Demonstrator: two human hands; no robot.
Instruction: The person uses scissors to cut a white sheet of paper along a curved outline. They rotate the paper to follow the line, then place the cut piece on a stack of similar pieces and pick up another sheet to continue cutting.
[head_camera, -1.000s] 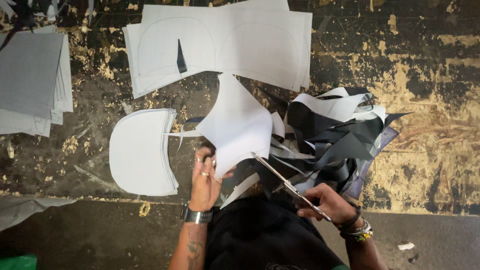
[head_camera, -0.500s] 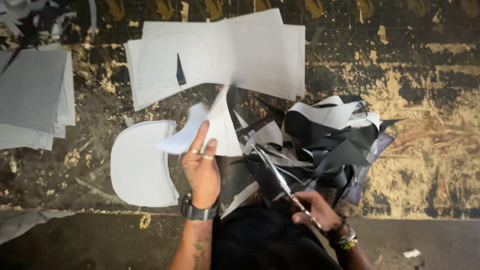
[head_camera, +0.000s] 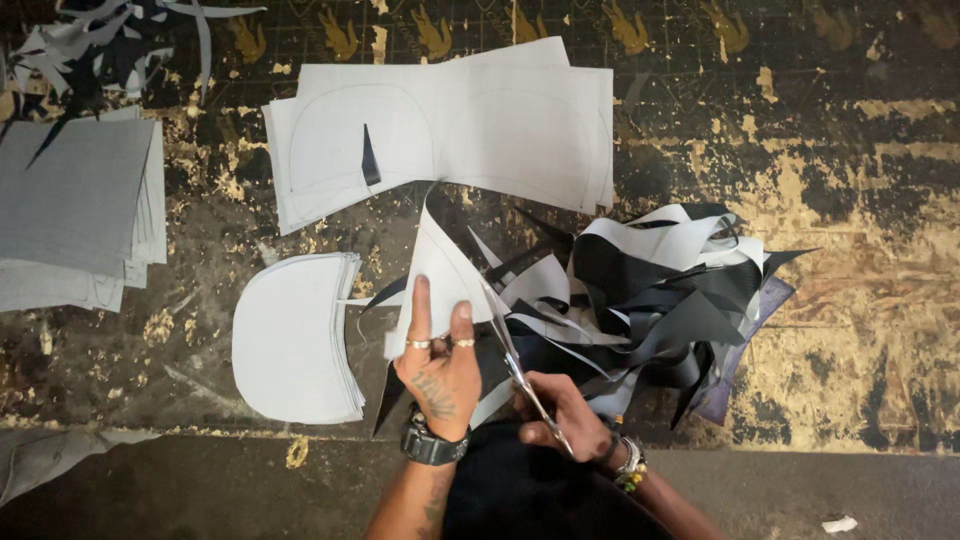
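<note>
My left hand (head_camera: 440, 368), with rings and a wristwatch, grips a white sheet piece (head_camera: 440, 270) and holds it up on edge over the worn table. My right hand (head_camera: 562, 412), with bead bracelets, is shut on a pair of metal scissors (head_camera: 512, 360). The blades point up and left and meet the right edge of the held sheet. Just left of my left hand lies a neat stack of cut half-round white pieces (head_camera: 292, 338).
A heap of black and white offcut strips (head_camera: 660, 290) lies to the right. Marked white sheets (head_camera: 450, 125) are spread at the back. A grey sheet stack (head_camera: 75, 210) sits at far left. The table's front edge (head_camera: 200, 432) runs below.
My left hand turned the white piece from flat to upright and moved right. My right hand brought the scissors left and closer in, up to the piece's edge.
</note>
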